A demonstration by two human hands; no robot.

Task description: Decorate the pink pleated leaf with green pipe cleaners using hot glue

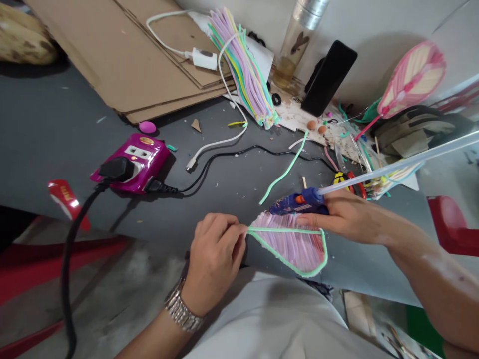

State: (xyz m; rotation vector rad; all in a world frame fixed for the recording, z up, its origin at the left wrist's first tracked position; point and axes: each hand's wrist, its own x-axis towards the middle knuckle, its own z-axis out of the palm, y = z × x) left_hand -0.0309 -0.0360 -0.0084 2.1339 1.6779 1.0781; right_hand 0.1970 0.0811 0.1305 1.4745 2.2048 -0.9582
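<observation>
At the near edge of the dark grey desk (63, 119), a leaf-shaped frame (288, 247) of mint-green pipe cleaner, filled with pink and lilac strands, is held up between the 2 hands. Its pointed tip aims left and its wide end right, so its long axis lies nearly level across the view. The left hand (213, 262) is closed in a narrow pinch on that tip, with a metal wristwatch (181, 311) on its wrist. The right hand (348, 217) is wrapped around a blue hot glue gun (299, 203), whose nozzle points left just above the frame. A long translucent glue stick (400, 162) runs from the back of the gun towards the far right.

On the far side of the desk stands a glass bottle (295, 45) with a silver cap and amber liquid in its base, a black phone (329, 77) just to its right. Left of the bottle, a bundle of pastel pipe cleaners (245, 67) lies beside stacked cardboard sheets (123, 55). A pink pipe-cleaner leaf (411, 80) stands up at far right. At left sits a magenta power strip (130, 162) with a black plug (116, 168) in it, and a loose green pipe cleaner (286, 167) lies in the middle of the desk.
</observation>
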